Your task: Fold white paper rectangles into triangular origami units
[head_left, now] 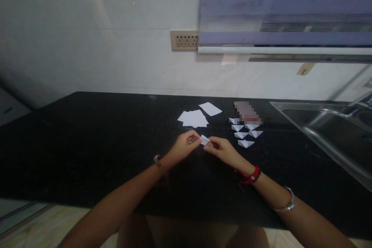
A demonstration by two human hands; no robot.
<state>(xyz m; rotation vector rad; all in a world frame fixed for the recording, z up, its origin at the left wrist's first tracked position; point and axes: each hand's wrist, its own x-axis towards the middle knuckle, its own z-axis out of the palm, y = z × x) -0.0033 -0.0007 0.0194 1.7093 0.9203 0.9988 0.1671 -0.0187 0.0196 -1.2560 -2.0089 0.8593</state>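
Note:
A small folded piece of white paper (204, 140) is pinched between my two hands, just above the black countertop. My left hand (186, 142) grips its left edge between thumb and fingers. On the other side, my right hand (220, 148) holds the right edge the same way. Just beyond my hands lies a loose pile of white paper sheets (194, 118), with another white sheet (210, 109) behind it to the right. Several folded white paper pieces (246, 143) with raised points are grouped to the right of my right hand.
A blurred-out rectangular object (247, 112) lies behind the folded pieces. A metal sink (314, 131) with a faucet (362, 100) is set into the counter (87, 143) at the right. On the wall behind are a socket panel (186, 40) and a purple-grey blind (285, 7).

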